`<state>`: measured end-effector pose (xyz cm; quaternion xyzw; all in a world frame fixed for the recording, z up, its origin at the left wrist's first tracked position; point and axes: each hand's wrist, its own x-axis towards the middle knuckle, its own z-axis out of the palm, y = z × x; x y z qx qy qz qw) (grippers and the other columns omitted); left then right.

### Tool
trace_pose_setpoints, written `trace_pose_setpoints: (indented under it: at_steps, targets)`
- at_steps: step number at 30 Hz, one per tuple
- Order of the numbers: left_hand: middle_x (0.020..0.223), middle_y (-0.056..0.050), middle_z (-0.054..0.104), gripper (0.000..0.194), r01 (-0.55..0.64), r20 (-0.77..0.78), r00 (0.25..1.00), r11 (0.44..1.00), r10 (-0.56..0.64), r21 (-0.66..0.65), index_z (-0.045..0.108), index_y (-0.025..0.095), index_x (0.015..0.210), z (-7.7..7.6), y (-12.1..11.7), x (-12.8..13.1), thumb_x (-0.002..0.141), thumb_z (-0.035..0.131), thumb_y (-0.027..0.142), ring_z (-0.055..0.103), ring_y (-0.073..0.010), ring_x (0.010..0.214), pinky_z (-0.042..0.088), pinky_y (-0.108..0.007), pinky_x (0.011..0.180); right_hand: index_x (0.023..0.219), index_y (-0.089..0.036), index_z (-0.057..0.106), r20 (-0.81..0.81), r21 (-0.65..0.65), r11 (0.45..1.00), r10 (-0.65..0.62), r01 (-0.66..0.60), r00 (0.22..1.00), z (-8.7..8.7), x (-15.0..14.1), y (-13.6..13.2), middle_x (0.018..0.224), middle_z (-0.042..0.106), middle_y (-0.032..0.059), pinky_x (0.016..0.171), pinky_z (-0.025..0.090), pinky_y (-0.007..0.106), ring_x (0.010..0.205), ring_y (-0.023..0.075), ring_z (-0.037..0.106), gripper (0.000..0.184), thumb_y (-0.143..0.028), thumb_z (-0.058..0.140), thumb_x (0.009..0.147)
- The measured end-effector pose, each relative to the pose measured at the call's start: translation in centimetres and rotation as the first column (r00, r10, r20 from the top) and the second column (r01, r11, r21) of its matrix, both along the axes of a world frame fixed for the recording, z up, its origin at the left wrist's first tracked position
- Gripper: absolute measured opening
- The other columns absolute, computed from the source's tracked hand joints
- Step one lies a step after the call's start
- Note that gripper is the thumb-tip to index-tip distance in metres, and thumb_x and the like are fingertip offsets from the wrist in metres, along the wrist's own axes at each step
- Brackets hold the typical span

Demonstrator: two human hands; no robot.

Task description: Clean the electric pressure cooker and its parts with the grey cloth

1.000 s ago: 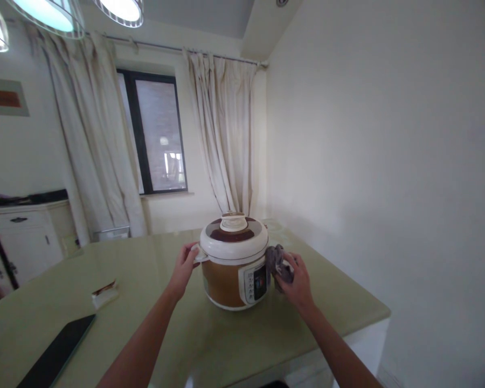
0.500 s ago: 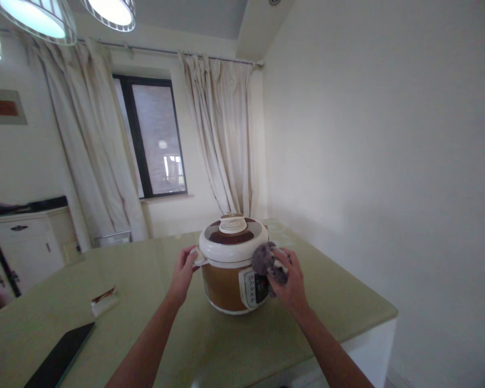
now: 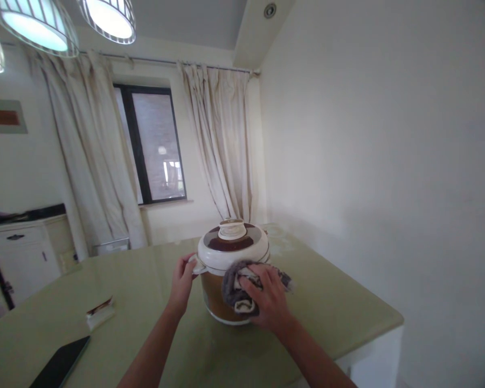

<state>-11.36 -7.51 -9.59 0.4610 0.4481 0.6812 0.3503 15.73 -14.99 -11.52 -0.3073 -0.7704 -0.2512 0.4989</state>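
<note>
An electric pressure cooker (image 3: 216,291) with a white lid and brown body stands upright on the green tabletop (image 3: 145,285). On its left side, my left hand (image 3: 182,280) is closed around the white side handle (image 3: 198,265). My right hand (image 3: 269,296) grips a bunched grey cloth (image 3: 233,285) and presses it against the front of the cooker. The cloth and hand hide the control panel. A white knob (image 3: 231,229) tops the lid.
A dark flat tablet-like object (image 3: 60,364) lies at the table's near left, with a small white packet (image 3: 100,313) behind it. The right wall (image 3: 367,161) runs beside the table. A white cabinet (image 3: 20,258) stands at far left.
My right hand has moved the cloth leftward and slightly down, from the cooker's right side across its front panel. My left hand stays at the handle. The camera view has tilted up slightly.
</note>
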Motion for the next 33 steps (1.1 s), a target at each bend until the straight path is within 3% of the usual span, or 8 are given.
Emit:
trace_pose_setpoints:
  at_steps: [8, 13, 17, 21, 24, 26, 30, 33]
  targets:
    - [0.105, -0.005, 0.075, 0.056, 0.041, -0.002, 0.999, 0.999, -0.041, -0.003, 0.069, 0.022, 0.107, 0.3, -0.4, 0.1, 0.072, 0.077, 0.064, 0.069, -0.0231, 0.098, 0.06, -0.038, 0.085, 0.12, -0.023, 0.065, -0.621, -0.158, 0.987, -0.08, -0.024, 0.78, -0.8, 3.9, 3.0, 0.101, 0.068, 0.007, 0.08, 0.06, 0.037, 0.09, 0.0237, 0.069, 0.028, -0.029, 0.066, 0.094]
    - [0.104, -0.006, 0.074, 0.058, 0.032, -0.001, 0.999, 0.999, -0.032, 0.023, 0.068, 0.021, 0.107, 0.1, -0.3, 0.3, 0.072, 0.077, 0.066, 0.069, -0.0231, 0.096, 0.059, -0.038, 0.085, 0.127, -0.025, 0.067, -0.234, 0.019, 1.0, -0.014, 0.019, 0.972, -0.4, -0.6, 0.4, 0.128, 0.062, 0.0142, 0.094, 0.055, 0.048, 0.114, 0.0326, 0.061, 0.046, -0.029, 0.072, 0.081]
    - [0.102, -0.006, 0.075, 0.063, 0.023, 0.007, 1.0, 1.0, -0.023, 0.021, 0.069, 0.019, 0.107, 0.1, -0.3, 0.3, 0.069, 0.078, 0.068, 0.069, -0.023, 0.093, 0.058, -0.036, 0.081, 0.125, -0.026, 0.069, 0.104, 0.093, 0.994, 0.042, -0.052, 0.994, 0.9, -1.2, 0.1, 0.126, 0.065, 0.0122, 0.091, 0.053, 0.049, 0.108, 0.0327, 0.06, 0.05, -0.035, 0.076, 0.076]
    - [0.101, -0.006, 0.075, 0.061, 0.027, 0.006, 1.0, 0.999, -0.027, 0.026, 0.07, 0.02, 0.107, 0.1, -0.3, 0.5, 0.069, 0.078, 0.067, 0.068, -0.0232, 0.093, 0.058, -0.036, 0.08, 0.129, -0.026, 0.066, -0.228, 0.019, 0.999, 0.045, -0.042, 0.973, 1.7, 1.9, 2.2, 0.125, 0.064, 0.0123, 0.092, 0.056, 0.046, 0.111, 0.0303, 0.062, 0.047, -0.03, 0.071, 0.083]
    - [0.098, -0.006, 0.074, 0.06, 0.002, 0.022, 1.0, 0.999, -0.003, 0.039, 0.07, 0.02, 0.105, 0.1, -0.2, 0.7, 0.069, 0.077, 0.067, 0.067, -0.0231, 0.091, 0.057, -0.035, 0.078, 0.127, -0.025, 0.065, -0.539, -0.092, 0.996, -0.059, 0.011, 0.84, 1.9, 2.6, 2.9, 0.111, 0.065, 0.0096, 0.09, 0.058, 0.042, 0.104, 0.0263, 0.065, 0.035, -0.027, 0.064, 0.091]
    - [0.097, -0.006, 0.074, 0.06, -0.013, 0.033, 0.999, 0.999, 0.012, 0.05, 0.07, 0.019, 0.104, 0.0, -0.2, 0.8, 0.069, 0.077, 0.068, 0.067, -0.0233, 0.091, 0.058, -0.036, 0.078, 0.126, -0.025, 0.066, -0.504, -0.106, 0.994, -0.071, 0.02, 0.86, 2.1, 1.5, 2.4, 0.115, 0.064, 0.0107, 0.092, 0.057, 0.044, 0.107, 0.0279, 0.064, 0.038, -0.027, 0.067, 0.089]
    - [0.101, -0.006, 0.074, 0.063, 0.013, 0.049, 0.999, 0.999, -0.016, 0.05, 0.07, 0.019, 0.107, 0.0, -0.3, 0.7, 0.069, 0.078, 0.068, 0.068, -0.0243, 0.095, 0.059, -0.037, 0.082, 0.128, -0.029, 0.07, -0.052, -0.106, 0.994, 0.015, -0.02, 0.999, 4.4, -2.1, 1.1, 0.133, 0.06, 0.0116, 0.101, 0.05, 0.052, 0.117, 0.035, 0.057, 0.059, -0.028, 0.08, 0.07]
    - [0.104, -0.007, 0.075, 0.063, 0.045, 0.037, 0.998, 0.999, -0.046, 0.027, 0.069, 0.019, 0.108, 0.0, -0.3, 0.5, 0.069, 0.078, 0.068, 0.069, -0.0248, 0.097, 0.059, -0.038, 0.083, 0.125, -0.028, 0.072, -0.096, -0.239, 0.969, -0.091, 0.065, 0.991, 7.6, -2.1, 2.2, 0.128, 0.063, 0.0114, 0.104, 0.049, 0.049, 0.117, 0.0331, 0.058, 0.049, -0.031, 0.077, 0.077]
